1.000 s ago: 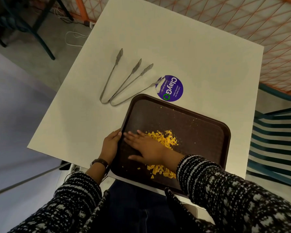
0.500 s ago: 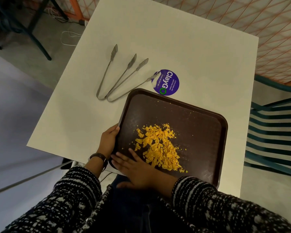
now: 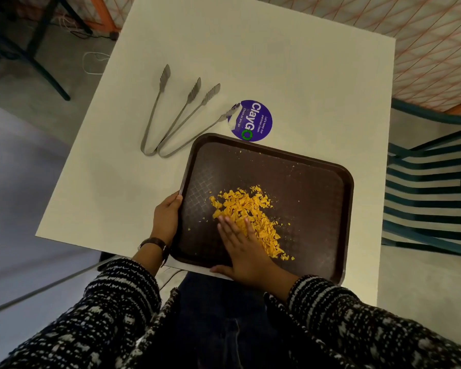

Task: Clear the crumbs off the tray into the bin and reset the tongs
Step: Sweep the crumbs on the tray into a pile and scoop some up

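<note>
A dark brown tray (image 3: 312,182) lies at the near edge of the white table (image 3: 277,65), its near side hanging past the edge. A heap of orange crumbs (image 3: 246,211) sits on its left-middle part. My left hand (image 3: 167,217) grips the tray's left rim. My right hand (image 3: 244,249) lies flat on the tray with straight fingers, fingertips touching the near side of the heap. Two metal tongs (image 3: 171,121) lie side by side on the table beyond the tray's far left corner. No bin shows.
A round purple "ClayGo" sticker (image 3: 253,119) is on the table just beyond the tray, under one tong tip. A teal slatted chair (image 3: 429,187) stands at the right. Table legs and cables are on the floor at far left.
My right hand slid from the heap back to the tray's near left edge, then moved forward and right onto the crumbs again. The heap has spread into a longer streak. The left hand kept its grip.
</note>
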`<state>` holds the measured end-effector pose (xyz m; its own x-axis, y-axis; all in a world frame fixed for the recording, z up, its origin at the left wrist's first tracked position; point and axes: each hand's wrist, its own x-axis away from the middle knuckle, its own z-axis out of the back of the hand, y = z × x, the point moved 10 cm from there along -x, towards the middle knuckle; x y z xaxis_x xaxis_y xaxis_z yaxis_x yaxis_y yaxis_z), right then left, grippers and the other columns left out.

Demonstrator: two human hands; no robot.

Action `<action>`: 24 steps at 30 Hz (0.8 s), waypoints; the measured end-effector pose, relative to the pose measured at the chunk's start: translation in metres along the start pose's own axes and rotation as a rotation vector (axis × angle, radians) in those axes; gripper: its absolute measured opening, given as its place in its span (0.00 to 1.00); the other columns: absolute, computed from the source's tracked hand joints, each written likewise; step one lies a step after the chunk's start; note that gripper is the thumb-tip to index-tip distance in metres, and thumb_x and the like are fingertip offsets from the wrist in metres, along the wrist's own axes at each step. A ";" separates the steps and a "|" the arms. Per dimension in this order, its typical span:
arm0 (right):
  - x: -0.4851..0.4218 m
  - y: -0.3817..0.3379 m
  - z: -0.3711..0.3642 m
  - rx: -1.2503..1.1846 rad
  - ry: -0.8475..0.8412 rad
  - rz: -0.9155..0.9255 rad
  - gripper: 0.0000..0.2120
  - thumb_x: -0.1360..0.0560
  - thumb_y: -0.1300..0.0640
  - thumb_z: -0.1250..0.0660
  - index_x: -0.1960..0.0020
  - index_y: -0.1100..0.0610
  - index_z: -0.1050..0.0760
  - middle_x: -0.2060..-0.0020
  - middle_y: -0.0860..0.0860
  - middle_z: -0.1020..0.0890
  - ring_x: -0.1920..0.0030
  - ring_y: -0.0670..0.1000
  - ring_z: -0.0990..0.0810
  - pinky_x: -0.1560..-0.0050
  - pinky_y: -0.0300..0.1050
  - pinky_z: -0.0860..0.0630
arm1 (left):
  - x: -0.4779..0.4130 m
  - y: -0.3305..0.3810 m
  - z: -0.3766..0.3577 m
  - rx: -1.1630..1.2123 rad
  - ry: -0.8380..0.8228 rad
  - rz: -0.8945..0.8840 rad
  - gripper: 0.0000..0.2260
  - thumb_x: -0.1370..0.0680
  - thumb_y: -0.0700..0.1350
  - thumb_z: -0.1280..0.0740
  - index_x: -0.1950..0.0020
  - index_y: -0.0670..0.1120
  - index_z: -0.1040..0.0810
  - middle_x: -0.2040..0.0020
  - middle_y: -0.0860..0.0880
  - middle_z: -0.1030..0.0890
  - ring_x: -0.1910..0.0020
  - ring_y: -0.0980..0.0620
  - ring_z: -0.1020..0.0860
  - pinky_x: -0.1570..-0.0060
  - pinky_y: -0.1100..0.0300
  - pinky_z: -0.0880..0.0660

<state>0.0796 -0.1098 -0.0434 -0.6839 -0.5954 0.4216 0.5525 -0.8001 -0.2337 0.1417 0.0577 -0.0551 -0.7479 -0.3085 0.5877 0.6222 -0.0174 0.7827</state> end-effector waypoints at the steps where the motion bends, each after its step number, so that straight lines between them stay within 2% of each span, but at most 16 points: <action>1: 0.002 0.002 0.003 0.006 0.012 -0.021 0.46 0.28 0.27 0.57 0.25 0.62 0.50 0.24 0.56 0.50 0.24 0.52 0.58 0.28 0.58 0.65 | 0.000 0.000 0.000 -0.001 0.000 0.001 0.14 0.20 0.44 0.44 0.42 0.42 0.21 0.50 0.46 0.19 0.51 0.50 0.22 0.56 0.66 0.28; 5: -0.010 -0.028 0.008 0.023 0.007 0.118 0.43 0.27 0.29 0.54 0.24 0.58 0.50 0.24 0.53 0.52 0.24 0.52 0.60 0.30 0.62 0.70 | 0.001 0.004 -0.001 0.011 -0.007 -0.017 0.11 0.20 0.43 0.44 0.48 0.47 0.21 0.55 0.51 0.20 0.54 0.51 0.23 0.55 0.64 0.27; 9: -0.029 -0.065 -0.004 0.063 -0.041 0.215 0.42 0.27 0.30 0.53 0.24 0.57 0.52 0.23 0.53 0.50 0.23 0.53 0.59 0.30 0.66 0.65 | 0.004 0.005 -0.001 0.023 0.000 -0.020 0.13 0.20 0.43 0.44 0.45 0.44 0.21 0.53 0.48 0.19 0.55 0.56 0.22 0.55 0.65 0.26; 13: -0.033 -0.061 -0.001 0.067 0.000 0.141 0.44 0.26 0.30 0.53 0.23 0.59 0.54 0.23 0.55 0.53 0.24 0.53 0.63 0.31 0.63 0.71 | 0.001 0.002 0.001 0.008 0.010 -0.015 0.14 0.20 0.43 0.44 0.43 0.41 0.21 0.50 0.46 0.19 0.54 0.54 0.22 0.50 0.63 0.26; 16: -0.024 -0.030 0.004 0.007 0.030 -0.012 0.46 0.28 0.28 0.56 0.24 0.61 0.56 0.23 0.56 0.56 0.24 0.54 0.63 0.30 0.60 0.72 | 0.000 0.000 0.000 -0.021 -0.001 0.005 0.15 0.20 0.44 0.44 0.41 0.40 0.22 0.48 0.45 0.20 0.51 0.50 0.22 0.54 0.66 0.27; 18: -0.015 -0.007 0.007 -0.002 0.024 -0.099 0.47 0.29 0.27 0.58 0.24 0.62 0.57 0.24 0.57 0.57 0.24 0.55 0.63 0.29 0.60 0.71 | 0.001 0.001 -0.001 -0.038 -0.006 -0.004 0.15 0.20 0.44 0.44 0.41 0.40 0.22 0.49 0.45 0.20 0.55 0.54 0.23 0.58 0.67 0.29; 21: -0.009 0.000 0.010 0.030 0.002 -0.119 0.47 0.29 0.27 0.59 0.25 0.62 0.60 0.24 0.57 0.59 0.25 0.54 0.65 0.31 0.59 0.74 | 0.001 0.002 -0.002 -0.047 -0.003 -0.013 0.15 0.20 0.44 0.45 0.42 0.40 0.22 0.50 0.45 0.20 0.57 0.57 0.23 0.59 0.68 0.30; 24: -0.022 -0.018 0.021 0.016 0.013 -0.086 0.46 0.27 0.29 0.59 0.24 0.62 0.56 0.24 0.57 0.57 0.24 0.54 0.63 0.31 0.59 0.75 | 0.003 0.003 -0.002 -0.032 0.001 -0.017 0.14 0.20 0.43 0.45 0.44 0.40 0.22 0.53 0.47 0.21 0.56 0.55 0.23 0.58 0.67 0.29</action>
<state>0.0942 -0.0809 -0.0303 -0.7351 -0.5256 0.4283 0.4988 -0.8471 -0.1834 0.1422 0.0554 -0.0514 -0.7582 -0.3089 0.5742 0.6166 -0.0533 0.7855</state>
